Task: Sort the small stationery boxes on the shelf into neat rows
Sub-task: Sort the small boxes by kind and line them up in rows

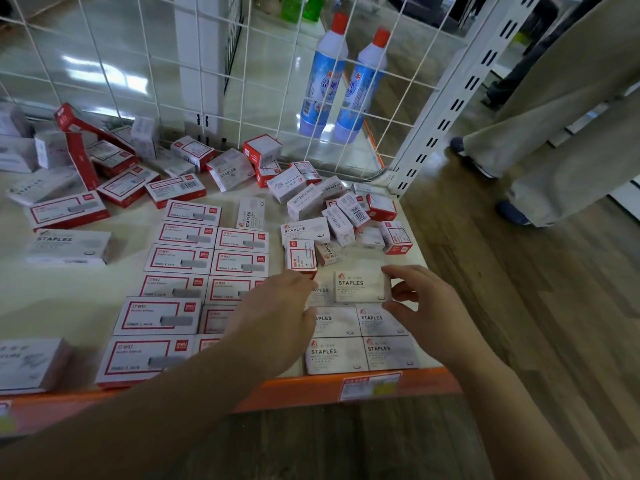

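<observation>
My right hand (420, 306) pinches a white STAPLES box (360, 285) by its right end, at the far end of two short rows of white STAPLES boxes (360, 341) at the shelf's front right. My left hand (277, 320) lies over the gap between those rows and the red-framed boxes (180, 289), its fingers reaching a partly hidden STAPLES box (320, 292); how they hold it is hidden. The red-framed boxes lie in two neat columns at the middle. Loose mixed boxes (332, 209) are heaped behind, with more (104, 168) at the back left.
The cream shelf (69, 289) has an orange front edge (298, 386) with a price label. A white wire grid (207, 64) backs it, with two blue bottles (343, 84) behind. A slotted upright (446, 109) stands right. A person's legs (554, 140) stand on the wooden floor at right.
</observation>
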Motion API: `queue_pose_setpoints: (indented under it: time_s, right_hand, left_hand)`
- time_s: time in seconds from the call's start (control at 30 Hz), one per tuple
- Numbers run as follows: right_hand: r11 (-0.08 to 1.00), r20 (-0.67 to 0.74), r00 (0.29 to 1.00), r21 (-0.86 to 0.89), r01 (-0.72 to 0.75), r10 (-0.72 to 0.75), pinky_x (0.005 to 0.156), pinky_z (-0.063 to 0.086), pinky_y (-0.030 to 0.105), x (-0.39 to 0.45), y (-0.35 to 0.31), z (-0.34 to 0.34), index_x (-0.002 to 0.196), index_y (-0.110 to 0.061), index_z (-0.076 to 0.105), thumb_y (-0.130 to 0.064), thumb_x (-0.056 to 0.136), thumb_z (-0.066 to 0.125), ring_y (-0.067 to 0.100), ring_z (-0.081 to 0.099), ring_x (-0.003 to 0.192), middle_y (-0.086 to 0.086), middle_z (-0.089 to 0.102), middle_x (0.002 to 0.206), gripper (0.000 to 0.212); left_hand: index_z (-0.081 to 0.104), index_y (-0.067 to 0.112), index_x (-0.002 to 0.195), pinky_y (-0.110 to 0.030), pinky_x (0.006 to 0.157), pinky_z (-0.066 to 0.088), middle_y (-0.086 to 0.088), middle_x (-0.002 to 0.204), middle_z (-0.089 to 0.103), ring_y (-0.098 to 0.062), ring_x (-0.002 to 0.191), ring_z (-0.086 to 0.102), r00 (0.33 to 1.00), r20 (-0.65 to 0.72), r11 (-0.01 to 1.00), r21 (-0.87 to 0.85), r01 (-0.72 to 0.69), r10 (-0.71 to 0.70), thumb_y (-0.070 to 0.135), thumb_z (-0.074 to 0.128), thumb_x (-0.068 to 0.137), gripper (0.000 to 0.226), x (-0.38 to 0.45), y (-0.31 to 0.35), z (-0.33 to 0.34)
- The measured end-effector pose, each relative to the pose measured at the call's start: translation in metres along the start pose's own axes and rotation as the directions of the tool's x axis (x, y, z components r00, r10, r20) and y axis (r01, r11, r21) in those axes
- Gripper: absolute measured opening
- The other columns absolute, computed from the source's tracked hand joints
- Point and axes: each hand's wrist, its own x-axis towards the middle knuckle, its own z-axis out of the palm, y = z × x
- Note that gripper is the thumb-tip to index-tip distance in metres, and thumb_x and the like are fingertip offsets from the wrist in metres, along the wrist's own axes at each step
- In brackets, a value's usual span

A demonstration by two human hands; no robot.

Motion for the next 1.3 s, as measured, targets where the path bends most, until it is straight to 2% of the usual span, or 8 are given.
queue_pose_setpoints:
  time_s: [0.1, 0.3, 0.57, 0.7, 0.9, 1.07, 1.17, 1.3]
  right_hand:
    - [1.0, -0.007, 1.0, -0.015, -0.02, 0.019, 0.071, 0.041, 0.007, 0.002, 0.007, -0.006, 0.129, -0.022, 0.05, -0.012, 0.086, 0.062, 0.003, 0.051, 0.093, -0.013, 0.05, 0.115, 0.046]
    - [0.993, 0.003, 0.996, -0.068, -0.094, 0.094, 0.09, 0.046, 0.023, 0.006, 0.019, -0.013, 0.133, -0.02, 0.047, -0.013, 0.088, 0.059, 0.007, 0.053, 0.096, -0.006, 0.052, 0.121, 0.047]
    - [0.991, 0.12, 0.989, -0.11, -0.072, 0.085, 0.086, 0.044, 0.018, 0.015, 0.031, -0.009, 0.132, -0.016, 0.049, -0.011, 0.089, 0.057, 0.007, 0.053, 0.092, 0.0, 0.054, 0.123, 0.043]
    - [0.992, 0.15, 0.982, -0.064, -0.107, 0.115, 0.081, 0.039, 0.014, 0.02, 0.034, -0.007, 0.132, -0.017, 0.05, -0.006, 0.088, 0.056, 0.008, 0.054, 0.095, -0.002, 0.052, 0.125, 0.045]
    - [0.994, 0.13, 0.985, -0.018, -0.111, 0.113, 0.085, 0.043, 0.018, 0.024, 0.031, 0.0, 0.126, -0.018, 0.056, -0.016, 0.09, 0.056, 0.008, 0.054, 0.097, -0.004, 0.054, 0.121, 0.035]
    - [0.996, 0.168, 0.982, -0.014, -0.09, 0.091, 0.096, 0.04, 0.026, 0.025, 0.024, 0.009, 0.13, -0.02, 0.052, -0.026, 0.086, 0.064, 0.013, 0.044, 0.116, -0.005, 0.046, 0.127, 0.046]
    - [0.996, 0.165, 0.982, -0.041, -0.083, 0.089, 0.096, 0.039, 0.027, 0.025, 0.022, 0.012, 0.129, -0.021, 0.053, -0.026, 0.084, 0.065, 0.014, 0.043, 0.114, -0.003, 0.048, 0.127, 0.046]
    - [0.997, 0.161, 0.984, -0.045, -0.07, 0.077, 0.086, 0.035, 0.021, 0.023, 0.02, 0.012, 0.129, -0.019, 0.053, -0.024, 0.086, 0.064, 0.009, 0.042, 0.108, -0.004, 0.048, 0.126, 0.045]
  left_hand:
    - [0.027, 0.03, 0.144, -0.025, 0.112, 0.018, 0.012, 0.151, 0.025, -0.006, 0.138, 0.021, 0.99, 0.109, 0.986, 0.13, -0.101, 0.087, 0.036, 0.035, 0.098, 0.047, 0.001, 0.006, 0.005]
    - [0.02, 0.028, 0.147, -0.029, 0.115, 0.003, 0.008, 0.156, 0.011, -0.01, 0.143, 0.006, 0.956, 0.261, 0.953, 0.229, -0.198, 0.136, 0.034, 0.031, 0.1, 0.048, 0.006, 0.019, 0.012]
    - [0.029, 0.027, 0.144, -0.028, 0.113, 0.019, 0.009, 0.152, 0.025, -0.009, 0.139, 0.023, 0.957, 0.257, 0.964, 0.189, -0.186, 0.134, 0.034, 0.033, 0.1, 0.046, 0.011, 0.021, 0.014]
    - [0.032, 0.027, 0.143, -0.028, 0.111, 0.025, 0.009, 0.15, 0.029, -0.009, 0.136, 0.029, 0.955, 0.262, 0.968, 0.171, -0.186, 0.137, 0.034, 0.033, 0.1, 0.044, 0.013, 0.02, 0.013]
    - [0.035, 0.027, 0.142, -0.027, 0.109, 0.028, 0.01, 0.149, 0.032, -0.009, 0.134, 0.032, 0.958, 0.247, 0.969, 0.157, -0.191, 0.149, 0.034, 0.033, 0.1, 0.043, 0.014, 0.02, 0.013]
    - [0.032, 0.028, 0.143, -0.028, 0.11, 0.028, 0.01, 0.15, 0.03, -0.009, 0.136, 0.03, 0.956, 0.252, 0.966, 0.165, -0.198, 0.153, 0.033, 0.034, 0.1, 0.044, 0.014, 0.02, 0.012]
    - [0.032, 0.027, 0.143, -0.028, 0.109, 0.029, 0.009, 0.15, 0.031, -0.01, 0.135, 0.031, 0.955, 0.25, 0.963, 0.174, -0.208, 0.161, 0.032, 0.034, 0.1, 0.043, 0.015, 0.019, 0.013]
    - [0.034, 0.027, 0.143, -0.028, 0.108, 0.032, 0.009, 0.149, 0.032, -0.01, 0.133, 0.034, 0.953, 0.247, 0.962, 0.165, -0.219, 0.175, 0.033, 0.034, 0.1, 0.043, 0.015, 0.017, 0.014]
